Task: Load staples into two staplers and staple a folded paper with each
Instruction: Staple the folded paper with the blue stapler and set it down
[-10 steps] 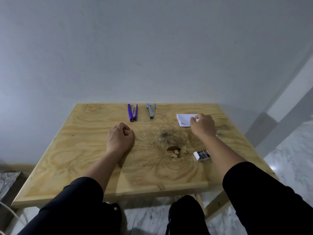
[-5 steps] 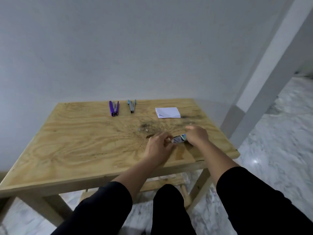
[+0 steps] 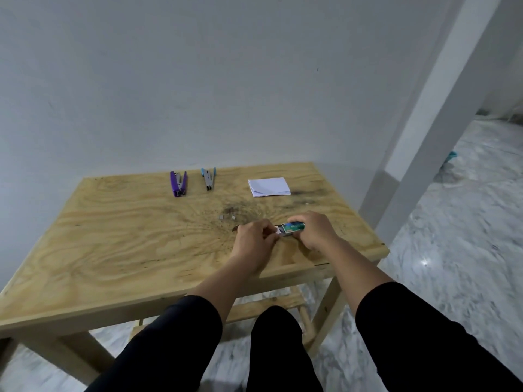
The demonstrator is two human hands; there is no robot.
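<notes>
A small green and white staple box (image 3: 291, 228) is held just above the wooden table (image 3: 127, 236) near its right front part. My right hand (image 3: 315, 230) grips the box's right end. My left hand (image 3: 253, 240) pinches the white inner tray at the box's left end. A purple stapler (image 3: 178, 183) and a blue and grey stapler (image 3: 209, 179) lie hinged wide open at the table's far edge. To their right lies the folded white paper (image 3: 269, 187). Two small staple pieces (image 3: 226, 217) lie loose on the wood beyond my hands.
A white wall stands right behind the table. A slanted white beam (image 3: 424, 114) rises at the right, past the table's corner. Marble floor (image 3: 458, 250) spreads to the right and below. My dark-clothed knee (image 3: 278, 349) shows under the front edge.
My right hand left the paper and picked up the staple box; my left hand came across to its other end. Since half a second ago both hands stay on the box.
</notes>
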